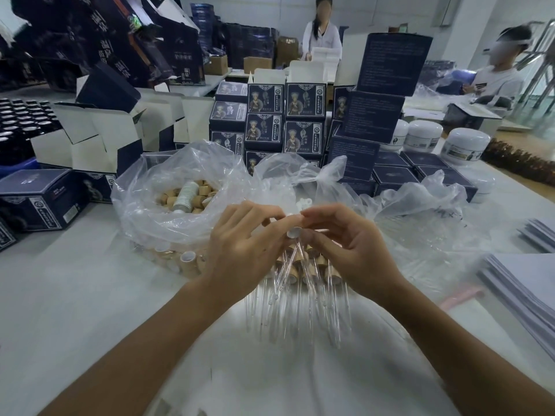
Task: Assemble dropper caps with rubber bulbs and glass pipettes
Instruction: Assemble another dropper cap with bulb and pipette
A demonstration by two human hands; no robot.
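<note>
My left hand (240,241) and my right hand (345,244) meet above the table, fingertips together. Between them they pinch a small white rubber bulb (293,232), its open end facing me. Right below lies a heap of assembled droppers (300,283), tan wooden caps with clear glass pipettes pointing toward me. A clear plastic bag (168,181) to the left holds several loose tan caps (195,196) and a white tube. More white bulbs (303,202) show in a second clear bag behind my hands.
Stacks of dark blue product boxes (285,121) stand behind the bags, with open white-lined cartons (99,136) at left. White jars (462,142) sit at right, paper stacks (522,283) at far right. Two people are at the back.
</note>
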